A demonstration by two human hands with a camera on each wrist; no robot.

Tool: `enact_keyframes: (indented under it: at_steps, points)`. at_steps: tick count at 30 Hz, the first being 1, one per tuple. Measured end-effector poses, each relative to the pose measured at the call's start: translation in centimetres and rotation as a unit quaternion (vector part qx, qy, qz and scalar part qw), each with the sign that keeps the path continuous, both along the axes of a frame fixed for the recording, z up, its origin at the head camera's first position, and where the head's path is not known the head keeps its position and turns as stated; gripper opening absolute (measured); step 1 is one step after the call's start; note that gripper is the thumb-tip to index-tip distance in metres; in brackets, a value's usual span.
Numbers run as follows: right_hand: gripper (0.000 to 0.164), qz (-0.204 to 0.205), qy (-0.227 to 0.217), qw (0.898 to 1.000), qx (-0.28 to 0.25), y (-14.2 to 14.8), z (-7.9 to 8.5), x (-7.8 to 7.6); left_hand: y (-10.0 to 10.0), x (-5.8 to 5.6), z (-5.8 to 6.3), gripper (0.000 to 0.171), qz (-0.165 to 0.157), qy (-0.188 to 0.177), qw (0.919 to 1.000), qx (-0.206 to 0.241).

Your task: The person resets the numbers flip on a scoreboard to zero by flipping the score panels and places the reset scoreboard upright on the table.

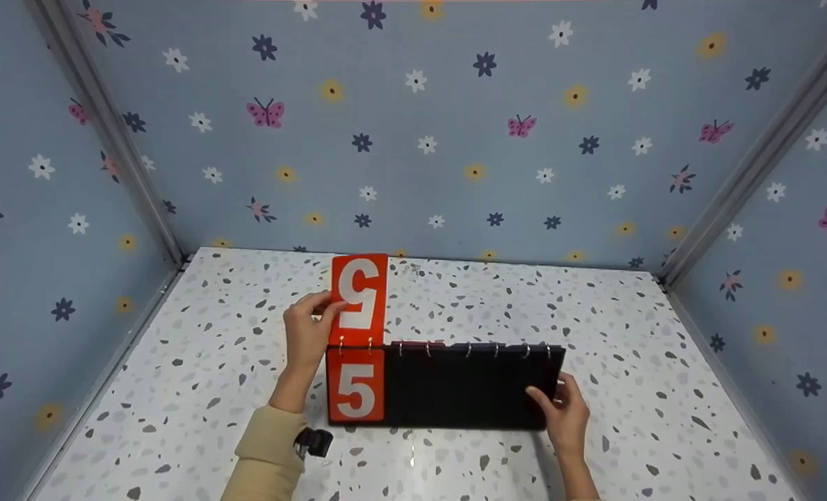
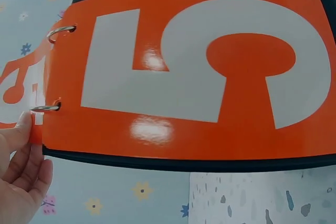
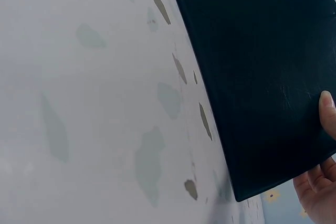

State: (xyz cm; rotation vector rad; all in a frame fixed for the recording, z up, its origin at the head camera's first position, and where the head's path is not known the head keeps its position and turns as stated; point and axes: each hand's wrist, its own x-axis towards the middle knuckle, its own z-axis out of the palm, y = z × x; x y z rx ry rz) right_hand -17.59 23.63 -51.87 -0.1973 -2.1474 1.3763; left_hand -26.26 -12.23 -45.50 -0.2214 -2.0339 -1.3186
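Observation:
A black flip scoreboard (image 1: 462, 390) stands on the table, with metal rings along its top edge. On its left end a red-orange number card (image 1: 357, 386) showing a white 5 hangs against the panel. Above it, a second red-orange card (image 1: 368, 299) is turned up over the rings, its white 5 upside down. My left hand (image 1: 309, 330) pinches the left edge of this raised card between thumb and fingers. At the board's right end my right hand (image 1: 567, 417) grips the side edge, thumb on the front and fingers behind, as the right wrist view also shows.
The speckled white table (image 1: 246, 390) is bounded by blue flowered panels (image 1: 427, 139) at the back and both sides. Grey metal posts (image 1: 114, 132) join the panels at the corners. A sliver of red (image 1: 419, 343) shows behind the board's top edge.

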Motion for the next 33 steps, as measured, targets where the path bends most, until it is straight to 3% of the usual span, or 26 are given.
enact_keyframes:
  at_steps: [7, 17, 20, 24, 33]
  points:
    - [0.035, 0.001, 0.006, 1.000, 0.000, 0.0, -0.1, -0.1, 0.2, -0.5, -0.5, 0.019, 0.017, -0.073, 0.9971, -0.014]
    - [0.034, -0.003, 0.002, 1.000, 0.004, 0.0, 0.0, 0.0, -0.1, -0.7, -0.7, 0.025, 0.035, -0.178, 0.9830, -0.028]
    - [0.035, -0.003, 0.005, 1.000, 0.003, 0.0, -0.1, 0.0, -0.3, -0.6, -0.8, 0.024, 0.041, -0.174, 0.9831, -0.039]
    - [0.035, -0.003, 0.007, 1.000, 0.005, -0.1, -0.1, 0.0, -0.5, 0.0, -1.0, 0.019, 0.050, -0.143, 0.9876, -0.040]
    - [0.034, -0.011, 0.000, 1.000, 0.008, 0.0, -0.1, -0.1, -0.1, 3.4, -2.0, 0.019, 0.083, -0.066, 0.9941, 0.021]
